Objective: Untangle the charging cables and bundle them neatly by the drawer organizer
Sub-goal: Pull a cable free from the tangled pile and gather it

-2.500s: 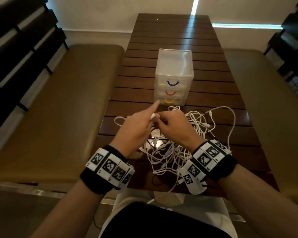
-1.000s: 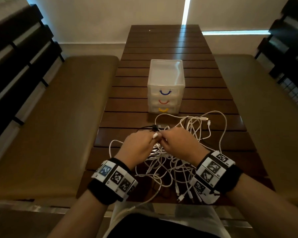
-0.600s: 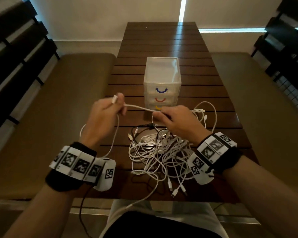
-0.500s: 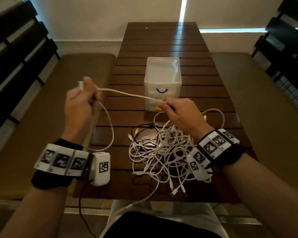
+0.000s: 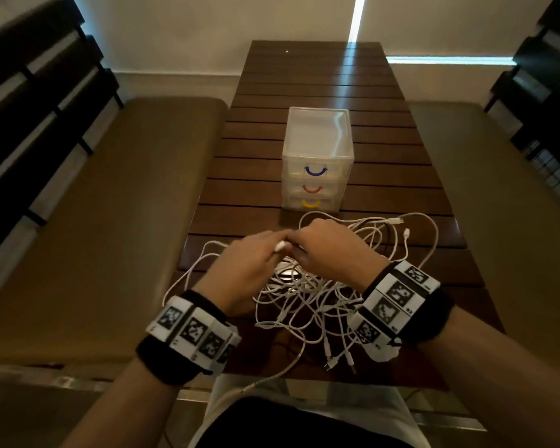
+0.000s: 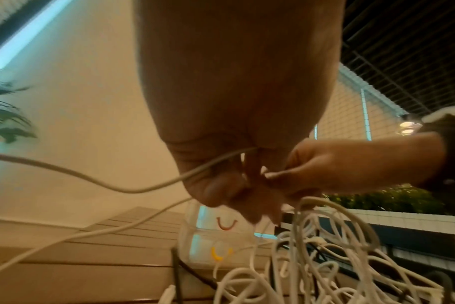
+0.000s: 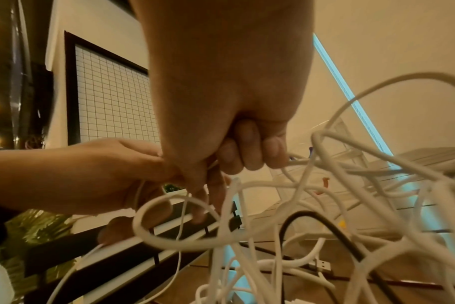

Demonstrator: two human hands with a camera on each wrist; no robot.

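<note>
A tangle of white charging cables (image 5: 314,295) with one black cable (image 7: 325,222) lies on the near part of the wooden table (image 5: 385,189). My left hand (image 5: 249,266) and right hand (image 5: 327,250) meet just above the pile, fingertips touching. The left hand pinches a white cable (image 6: 143,185) near its plug end, which shows white between the hands. The right hand's fingers (image 7: 247,150) curl round a white cable strand. The clear drawer organizer (image 5: 317,156), with blue, red and yellow handles, stands just beyond the pile.
Padded benches (image 5: 94,221) flank the table on both sides. One cable end (image 5: 272,379) hangs over the near table edge toward my lap. Loose plugs (image 5: 398,221) lie at the right of the pile.
Half a second ago my left hand was raised out to the left, stretching a white cable from my right hand. Both hands have now come back together low over the pile.
</note>
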